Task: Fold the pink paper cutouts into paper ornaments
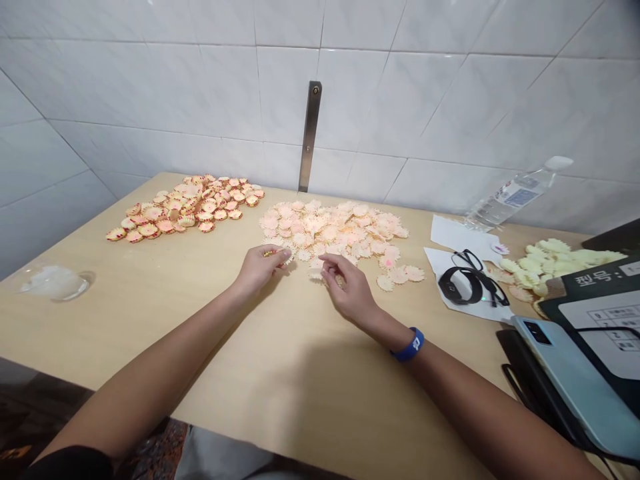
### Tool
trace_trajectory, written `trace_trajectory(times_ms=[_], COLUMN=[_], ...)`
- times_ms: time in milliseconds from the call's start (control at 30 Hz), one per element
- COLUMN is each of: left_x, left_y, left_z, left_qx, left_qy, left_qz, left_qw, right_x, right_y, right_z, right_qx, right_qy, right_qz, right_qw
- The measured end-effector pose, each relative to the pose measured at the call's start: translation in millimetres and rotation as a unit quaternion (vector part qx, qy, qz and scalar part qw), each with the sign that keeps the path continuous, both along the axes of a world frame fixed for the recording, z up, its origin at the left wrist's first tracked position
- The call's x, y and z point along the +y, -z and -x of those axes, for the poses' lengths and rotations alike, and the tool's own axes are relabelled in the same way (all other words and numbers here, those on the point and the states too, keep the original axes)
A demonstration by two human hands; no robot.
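My left hand is closed in a pinch, with the scalloped edge of a small yellowish flower-shaped disc showing at its fingertips. My right hand has its fingers curled, and a thin pale scalloped piece shows at the fingertips. Both hands are just in front of a loose heap of pale pink, flower-shaped pieces. Farther left lies a pile of thicker scalloped discs with red-marked edges. A blue wristband is on my right wrist.
On the table, a clear cup of white stuff stands at left. At right are a tilted water bottle, glasses, a black smart band, pale green pieces, a dark box and a light blue phone.
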State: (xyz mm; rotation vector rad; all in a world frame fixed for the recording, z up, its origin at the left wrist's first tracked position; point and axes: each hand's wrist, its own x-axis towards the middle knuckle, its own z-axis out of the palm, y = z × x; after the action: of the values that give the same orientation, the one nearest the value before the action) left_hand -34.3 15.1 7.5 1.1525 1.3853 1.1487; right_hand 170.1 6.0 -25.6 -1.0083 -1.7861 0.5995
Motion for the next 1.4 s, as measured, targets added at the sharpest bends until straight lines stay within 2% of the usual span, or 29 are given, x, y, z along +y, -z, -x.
trace_trajectory(times_ms=[133, 200, 267, 333, 400, 567, 667, 833, 1067, 1167, 1300, 1400], left_x=[-1.5, -4.1, -6.8, -9.3, -11.8, -16.0, -15.9, -17.3, -19.2, -15.8, -9.3, -4.3], left_y=[-0.8, -1.1, -1.3, -1.6, -2.1, -1.7, 0.9, 4.5, 2.4, 1.8, 0.1, -1.5], left_z=[0.4, -1.2, -2.8, -4.4, -6.5, -11.8, -12.9, -13.7, -14.1, -12.3, -7.9, -2.9], left_qx=[0.016, 0.034, 0.055, 0.07, 0.069, 0.051, 0.075, 0.109, 0.104, 0.1, 0.091, 0.087], left_qy=[0.032, 0.052, 0.067, 0.077, 0.089, 0.131, 0.139, 0.156, 0.203, 0.195, 0.104, 0.037], left_qz=[-0.002, 0.001, 0.005, -0.002, -0.017, -0.011, -0.015, -0.028, -0.029, -0.038, -0.047, -0.058], left_qw=[0.999, 0.998, 0.996, 0.995, 0.993, 0.99, 0.987, 0.981, 0.973, 0.975, 0.989, 0.994], right_x=[23.8, 32.2, 31.8, 23.0, 10.4, -9.2, -9.0, -6.1, -7.4, -6.7, -8.9, -11.3], right_y=[-1.1, -0.7, -0.3, -0.6, -2.1, -4.9, -2.8, -1.5, -3.7, -3.0, -2.5, -2.5], right_z=[-15.2, -21.0, -21.3, -15.9, -7.3, 9.2, 11.1, 10.6, 10.4, 9.7, 9.6, 9.8], right_qx=[0.078, 0.083, 0.064, 0.04, 0.026, 0.04, 0.056, 0.099, 0.062, 0.047, 0.046, 0.044], right_qy=[0.165, 0.199, 0.203, 0.185, 0.136, -0.026, -0.068, -0.115, -0.142, -0.115, -0.066, -0.061], right_qz=[0.056, 0.061, 0.029, -0.006, -0.009, 0.048, 0.085, 0.192, 0.213, 0.187, 0.155, 0.137], right_qw=[0.982, 0.975, 0.977, 0.982, 0.99, 0.998, 0.992, 0.97, 0.965, 0.974, 0.985, 0.988])
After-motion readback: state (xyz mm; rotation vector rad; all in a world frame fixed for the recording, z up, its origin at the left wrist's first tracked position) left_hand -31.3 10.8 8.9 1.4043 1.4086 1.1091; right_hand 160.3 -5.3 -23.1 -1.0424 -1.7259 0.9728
